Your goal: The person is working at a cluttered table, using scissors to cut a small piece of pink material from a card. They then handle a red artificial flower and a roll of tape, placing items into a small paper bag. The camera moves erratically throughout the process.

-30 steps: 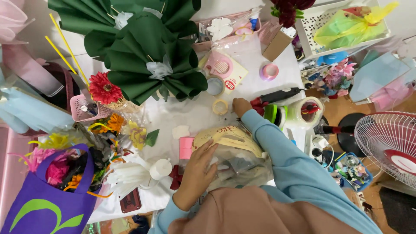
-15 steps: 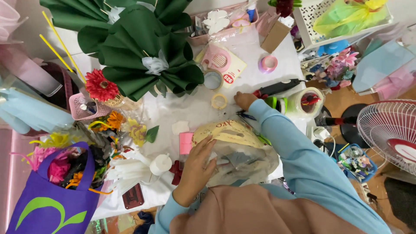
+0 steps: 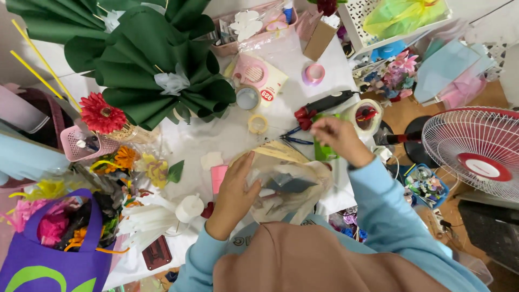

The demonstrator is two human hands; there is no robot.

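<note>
My left hand (image 3: 236,192) rests flat on a crumpled clear plastic bag (image 3: 292,189) that lies on the white table (image 3: 227,138) right in front of me. My right hand (image 3: 338,138) hovers just past the bag, fingers curled, over blue-handled scissors (image 3: 294,136) and a green object (image 3: 324,151). Whether it grips anything is not visible. A black tool with a red tip (image 3: 321,105) lies just beyond that hand, next to a roll of wide tape (image 3: 365,116).
Large green folded paper fans (image 3: 151,70) fill the far left. A red flower (image 3: 101,113) stands in a pink basket (image 3: 81,143). A purple bag (image 3: 48,249) sits near left. Tape rolls (image 3: 258,124) lie mid-table. A white fan (image 3: 476,154) stands on the right.
My right hand has drawn back a little from the far side of the table toward the bag. The left hand stays on the plastic bag.
</note>
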